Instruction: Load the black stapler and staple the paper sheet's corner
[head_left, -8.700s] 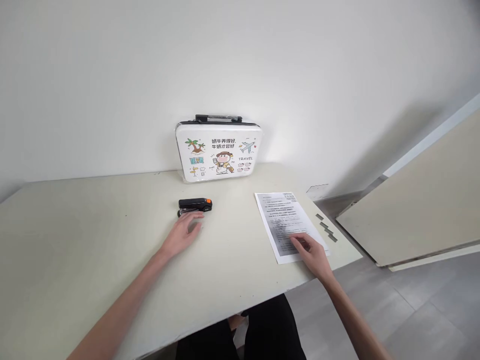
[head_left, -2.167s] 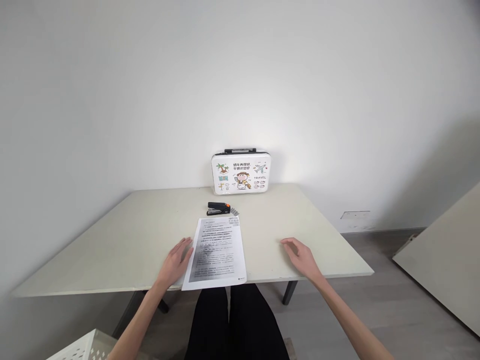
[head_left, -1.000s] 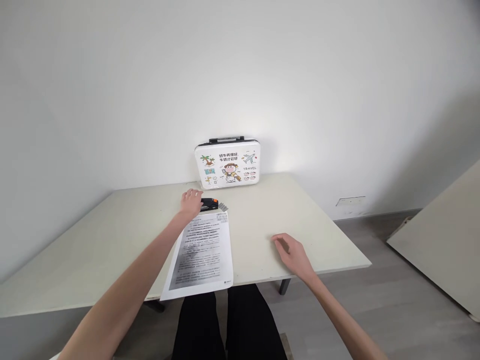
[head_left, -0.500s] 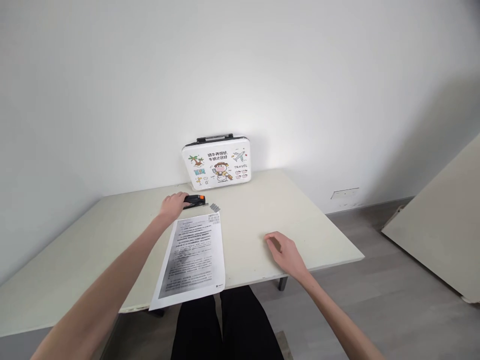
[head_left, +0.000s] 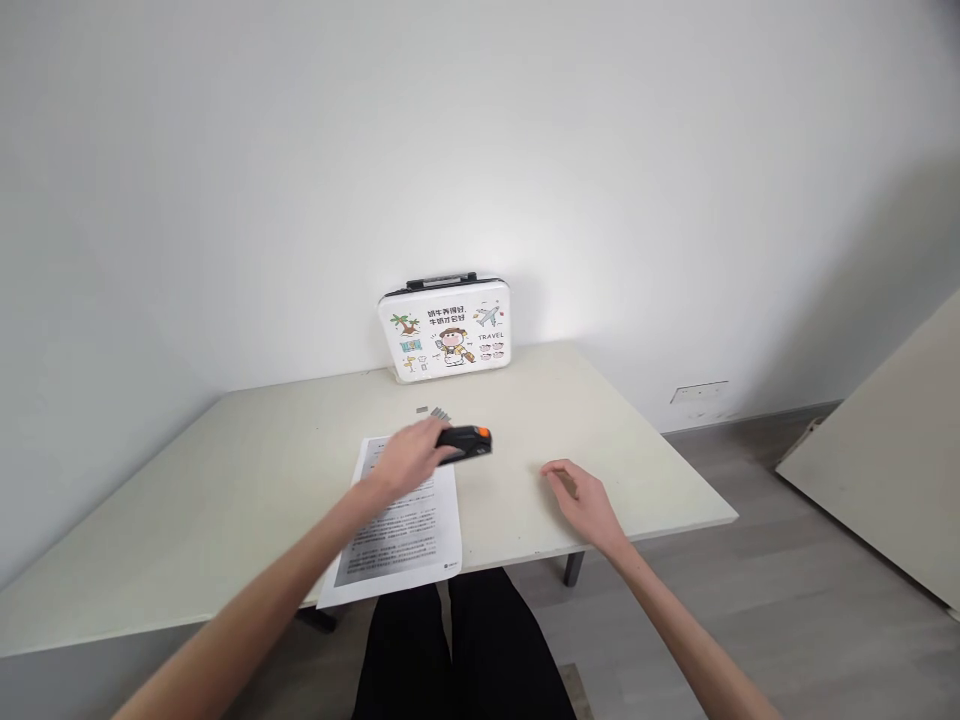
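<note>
Your left hand (head_left: 409,460) reaches over the printed sheet (head_left: 409,545), its grip wrapped around the black stapler (head_left: 466,442), which juts past the sheet's right edge. Your right hand (head_left: 583,500), loosely curled and empty, sits near the front of the worktop (head_left: 247,480).

One stapler (head_left: 469,441), one case (head_left: 447,335)

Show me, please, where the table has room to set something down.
Bare: the left part of the table, beside the paper, though the left forearm crosses its front; and the right part, between the case and right hand. Crowded: the middle, where the left hand, over the paper, holds the stapler near the staple strips.
</note>
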